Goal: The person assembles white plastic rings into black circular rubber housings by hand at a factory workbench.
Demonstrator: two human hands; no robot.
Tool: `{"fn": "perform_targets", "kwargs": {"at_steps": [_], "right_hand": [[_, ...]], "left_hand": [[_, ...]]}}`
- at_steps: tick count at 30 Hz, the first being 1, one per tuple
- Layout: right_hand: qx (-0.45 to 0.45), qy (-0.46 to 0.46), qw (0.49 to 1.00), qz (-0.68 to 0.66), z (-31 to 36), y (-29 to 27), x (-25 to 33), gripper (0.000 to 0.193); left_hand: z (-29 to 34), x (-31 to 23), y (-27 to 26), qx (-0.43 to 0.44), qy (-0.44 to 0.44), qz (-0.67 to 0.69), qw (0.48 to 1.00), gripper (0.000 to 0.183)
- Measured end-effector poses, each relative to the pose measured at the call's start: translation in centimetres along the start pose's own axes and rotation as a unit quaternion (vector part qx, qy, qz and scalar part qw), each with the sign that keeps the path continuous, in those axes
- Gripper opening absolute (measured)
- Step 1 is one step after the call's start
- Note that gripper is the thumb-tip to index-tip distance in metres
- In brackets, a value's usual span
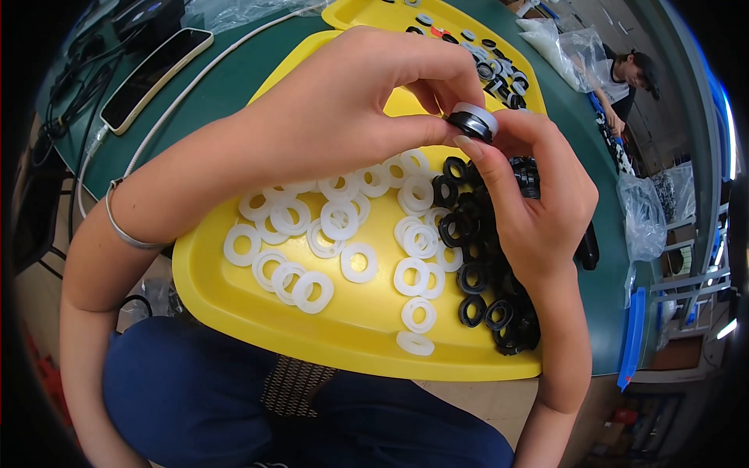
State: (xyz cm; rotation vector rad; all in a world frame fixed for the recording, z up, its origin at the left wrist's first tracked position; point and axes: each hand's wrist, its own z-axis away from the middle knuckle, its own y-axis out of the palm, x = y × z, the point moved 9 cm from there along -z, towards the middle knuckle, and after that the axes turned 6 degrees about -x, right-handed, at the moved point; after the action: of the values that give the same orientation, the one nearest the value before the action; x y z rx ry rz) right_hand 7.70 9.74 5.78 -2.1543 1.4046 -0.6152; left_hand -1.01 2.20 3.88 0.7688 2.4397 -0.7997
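Observation:
Above the far part of a yellow tray (312,343), my two hands meet around a small ring assembly. It is a glossy black ring (470,127) with a translucent white ring (481,115) set against its upper side. My left hand (351,105) pinches it from the left with thumb and fingers. From the right, the thumb and fingers of my right hand (550,199) press on it. Several loose white rings (346,267) lie across the tray's left and middle, some overlapping. A heap of black rings (521,312) fills its right side, partly hidden by my right hand.
A second yellow tray (337,15) beyond holds mixed black, white and a few red pieces. A phone (156,78) with a white cable (183,93) lies on the green table (601,312) at left. Plastic bags (644,218) and another person (620,82) are at right.

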Motion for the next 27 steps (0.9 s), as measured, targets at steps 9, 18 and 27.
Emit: {"fn": "perform_targets", "kwargs": {"at_steps": [9,18,27], "right_hand": [[0.027,-0.067,0.996,0.056,0.0,0.3,1.4,0.011],[0.084,-0.003,0.996,0.026,0.4,1.7,0.2,0.014],[0.06,0.342,0.938,-0.029,2.2,1.3,-8.0,0.021]], "left_hand": [[0.2,-1.9,-0.3,-0.021,0.081,-0.107,0.991,0.02],[0.2,-1.1,0.3,-0.009,0.04,-0.08,0.996,0.056],[1.3,3.0,-1.9,-0.071,-0.111,-0.275,0.952,0.029]]}}
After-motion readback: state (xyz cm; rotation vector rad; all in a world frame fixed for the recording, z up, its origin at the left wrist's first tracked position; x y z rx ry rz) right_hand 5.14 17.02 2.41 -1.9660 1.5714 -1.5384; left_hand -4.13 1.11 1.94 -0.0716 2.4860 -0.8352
